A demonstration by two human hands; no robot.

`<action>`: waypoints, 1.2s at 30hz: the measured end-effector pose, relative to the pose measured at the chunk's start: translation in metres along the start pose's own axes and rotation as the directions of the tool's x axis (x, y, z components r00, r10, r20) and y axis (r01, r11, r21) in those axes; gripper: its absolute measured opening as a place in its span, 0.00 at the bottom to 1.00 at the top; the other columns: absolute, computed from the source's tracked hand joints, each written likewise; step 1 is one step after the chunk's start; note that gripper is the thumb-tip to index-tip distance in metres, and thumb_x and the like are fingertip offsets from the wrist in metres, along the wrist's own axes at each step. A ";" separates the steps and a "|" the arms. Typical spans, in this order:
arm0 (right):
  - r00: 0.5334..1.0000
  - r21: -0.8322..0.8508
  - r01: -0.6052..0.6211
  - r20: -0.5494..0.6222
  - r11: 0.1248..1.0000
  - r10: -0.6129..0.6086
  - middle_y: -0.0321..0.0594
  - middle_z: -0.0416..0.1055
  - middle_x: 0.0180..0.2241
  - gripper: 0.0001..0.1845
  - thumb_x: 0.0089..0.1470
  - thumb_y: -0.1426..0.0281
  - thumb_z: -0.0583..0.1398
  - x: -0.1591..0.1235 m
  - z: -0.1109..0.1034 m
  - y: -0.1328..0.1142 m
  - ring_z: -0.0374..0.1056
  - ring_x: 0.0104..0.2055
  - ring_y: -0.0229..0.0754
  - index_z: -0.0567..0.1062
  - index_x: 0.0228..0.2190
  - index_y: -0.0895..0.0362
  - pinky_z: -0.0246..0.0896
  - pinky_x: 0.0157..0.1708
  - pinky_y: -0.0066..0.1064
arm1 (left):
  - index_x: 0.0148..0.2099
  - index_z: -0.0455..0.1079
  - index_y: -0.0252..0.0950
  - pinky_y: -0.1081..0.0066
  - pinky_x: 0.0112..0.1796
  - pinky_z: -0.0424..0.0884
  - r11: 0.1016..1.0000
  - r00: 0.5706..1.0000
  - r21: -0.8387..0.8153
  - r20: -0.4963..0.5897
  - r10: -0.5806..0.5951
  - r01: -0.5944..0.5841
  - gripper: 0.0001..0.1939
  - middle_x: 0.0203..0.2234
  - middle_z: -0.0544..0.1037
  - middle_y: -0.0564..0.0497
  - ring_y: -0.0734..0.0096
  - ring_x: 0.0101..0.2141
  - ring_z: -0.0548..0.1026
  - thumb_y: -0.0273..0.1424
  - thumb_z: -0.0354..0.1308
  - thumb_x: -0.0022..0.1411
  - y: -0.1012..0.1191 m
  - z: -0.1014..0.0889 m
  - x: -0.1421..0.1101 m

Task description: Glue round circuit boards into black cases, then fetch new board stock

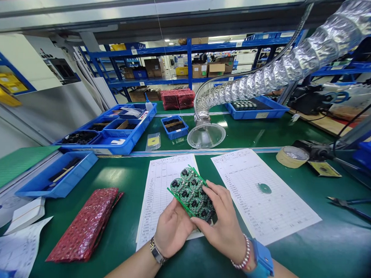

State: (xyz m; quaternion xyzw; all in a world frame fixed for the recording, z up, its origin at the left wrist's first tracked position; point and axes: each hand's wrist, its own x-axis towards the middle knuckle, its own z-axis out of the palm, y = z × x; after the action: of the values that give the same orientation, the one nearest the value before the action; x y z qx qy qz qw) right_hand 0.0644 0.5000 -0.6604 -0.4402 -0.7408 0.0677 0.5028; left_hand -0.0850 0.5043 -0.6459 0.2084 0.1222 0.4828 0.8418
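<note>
A green circuit board panel [188,192], made of several round boards with black parts between two green edge strips, is held tilted above a printed sheet [153,202]. My left hand [174,232] supports it from below, palm up, with the thumb at its left edge. Along the panel's right edge lie the fingers of my right hand [225,221], its thumb at the near end. On a second printed sheet [280,215], to the right, rests one small round green board [264,188].
A red bubble-wrap packet [85,224] lies left on the green bench. Blue trays [112,132] stand behind it. A fume extraction hood [206,135] hangs over the back. Tape [292,156] and pliers [350,204] lie at the right.
</note>
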 end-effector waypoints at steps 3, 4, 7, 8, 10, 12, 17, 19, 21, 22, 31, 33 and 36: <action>1.000 0.006 0.005 -0.007 1.000 -0.005 0.50 0.56 0.54 0.33 0.47 0.65 0.61 0.000 -0.001 -0.001 0.52 0.55 0.53 0.58 0.53 0.58 0.53 0.52 0.51 | 0.56 0.61 0.45 0.57 0.57 0.46 1.000 1.000 0.001 -0.004 -0.005 0.005 0.21 0.53 0.67 0.51 0.62 0.57 0.58 0.37 0.38 0.65 0.000 0.000 0.000; 1.000 0.010 0.008 -0.016 1.000 -0.008 0.50 0.56 0.54 0.33 0.46 0.66 0.61 0.000 -0.002 -0.002 0.52 0.55 0.53 0.58 0.53 0.57 0.53 0.52 0.52 | 0.56 0.61 0.45 0.57 0.57 0.46 1.000 1.000 0.002 -0.011 -0.003 0.003 0.21 0.53 0.67 0.51 0.62 0.57 0.58 0.38 0.39 0.65 0.000 0.000 0.000; 0.998 0.014 0.019 -0.052 1.000 -0.018 0.50 0.56 0.54 0.33 0.46 0.65 0.61 0.001 -0.003 -0.002 0.52 0.55 0.54 0.58 0.53 0.57 0.52 0.52 0.53 | 0.56 0.62 0.44 0.57 0.57 0.46 1.000 0.999 0.016 -0.047 0.024 -0.023 0.21 0.53 0.67 0.51 0.61 0.57 0.58 0.39 0.38 0.65 0.001 0.002 0.001; 0.998 0.011 0.019 -0.060 1.000 -0.018 0.50 0.56 0.54 0.34 0.46 0.65 0.61 0.002 -0.003 -0.002 0.52 0.55 0.54 0.58 0.53 0.57 0.52 0.52 0.53 | 0.56 0.62 0.43 0.57 0.57 0.47 0.999 0.998 0.022 -0.056 0.033 -0.032 0.21 0.53 0.67 0.50 0.61 0.57 0.57 0.39 0.38 0.65 0.002 0.003 0.001; 0.998 -0.002 0.011 -0.058 1.000 -0.012 0.51 0.56 0.54 0.34 0.46 0.65 0.61 0.002 -0.003 -0.001 0.52 0.55 0.54 0.58 0.53 0.57 0.53 0.51 0.52 | 0.55 0.63 0.42 0.56 0.57 0.47 0.999 0.998 0.029 -0.055 0.042 -0.041 0.22 0.53 0.67 0.50 0.61 0.57 0.57 0.40 0.38 0.65 0.003 0.004 0.002; 0.999 -0.014 0.004 -0.041 1.000 -0.005 0.51 0.55 0.54 0.33 0.46 0.65 0.61 0.003 -0.003 0.000 0.52 0.55 0.54 0.58 0.53 0.57 0.53 0.51 0.52 | 0.55 0.63 0.42 0.55 0.57 0.47 0.999 0.999 0.025 -0.033 0.039 -0.038 0.22 0.52 0.68 0.49 0.60 0.57 0.57 0.40 0.38 0.65 0.004 0.005 0.002; 1.000 -0.016 0.008 -0.015 1.000 -0.009 0.50 0.55 0.55 0.33 0.47 0.64 0.61 0.003 -0.001 0.002 0.52 0.55 0.53 0.58 0.53 0.58 0.52 0.52 0.50 | 0.57 0.61 0.43 0.55 0.57 0.47 0.999 0.999 -0.001 -0.003 0.038 -0.038 0.22 0.52 0.68 0.49 0.61 0.57 0.57 0.39 0.37 0.65 0.004 0.004 0.002; 1.000 -0.013 0.003 -0.014 1.000 -0.004 0.50 0.55 0.54 0.33 0.47 0.64 0.61 0.003 -0.001 0.002 0.52 0.55 0.53 0.58 0.53 0.57 0.53 0.52 0.50 | 0.58 0.59 0.43 0.55 0.56 0.47 0.999 0.999 0.002 -0.013 0.051 -0.051 0.22 0.53 0.67 0.49 0.61 0.57 0.57 0.38 0.37 0.66 0.003 0.004 0.002; 1.000 -0.010 -0.004 -0.018 1.000 0.004 0.50 0.55 0.54 0.33 0.47 0.64 0.61 0.003 -0.001 0.002 0.52 0.55 0.53 0.58 0.53 0.57 0.53 0.51 0.50 | 0.59 0.57 0.43 0.55 0.56 0.47 0.998 0.998 0.011 -0.023 0.065 -0.065 0.22 0.54 0.66 0.48 0.61 0.57 0.57 0.38 0.38 0.66 0.004 0.004 0.003; 1.000 -0.009 -0.007 -0.018 1.000 0.007 0.50 0.55 0.54 0.33 0.47 0.64 0.61 0.004 -0.001 0.003 0.52 0.55 0.53 0.58 0.53 0.57 0.54 0.51 0.51 | 0.59 0.57 0.43 0.55 0.56 0.47 0.997 0.997 0.017 -0.027 0.071 -0.070 0.22 0.54 0.66 0.48 0.61 0.57 0.57 0.38 0.38 0.66 0.004 0.004 0.003; 0.999 0.021 -0.037 0.032 0.999 0.036 0.52 0.54 0.55 0.33 0.48 0.64 0.60 0.000 0.004 0.005 0.52 0.56 0.54 0.57 0.53 0.57 0.55 0.52 0.52 | 0.60 0.56 0.46 0.56 0.56 0.49 0.995 0.997 0.077 -0.042 0.066 -0.063 0.21 0.55 0.65 0.51 0.61 0.57 0.58 0.38 0.38 0.66 0.005 0.006 0.002; 0.997 0.040 -0.059 0.053 0.997 0.057 0.52 0.53 0.55 0.33 0.48 0.64 0.60 -0.001 0.007 0.006 0.52 0.57 0.54 0.56 0.54 0.57 0.56 0.52 0.51 | 0.60 0.55 0.46 0.56 0.56 0.50 0.994 0.996 0.097 -0.061 0.063 -0.057 0.22 0.55 0.65 0.51 0.61 0.57 0.58 0.38 0.39 0.66 0.004 0.008 0.002; 0.995 0.060 -0.076 0.072 0.995 0.072 0.52 0.54 0.55 0.33 0.48 0.64 0.60 -0.002 0.008 0.007 0.53 0.57 0.53 0.56 0.53 0.57 0.58 0.52 0.49 | 0.61 0.53 0.46 0.57 0.56 0.51 0.994 0.995 0.093 -0.082 0.065 -0.057 0.22 0.56 0.64 0.51 0.62 0.57 0.58 0.39 0.39 0.66 0.002 0.011 0.003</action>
State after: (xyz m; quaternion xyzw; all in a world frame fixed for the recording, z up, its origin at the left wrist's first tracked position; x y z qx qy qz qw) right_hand 0.0629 0.5057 -0.6694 -0.4487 -0.7388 0.1247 0.4871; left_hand -0.0808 0.5060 -0.6355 0.2292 0.1730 0.5106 0.8105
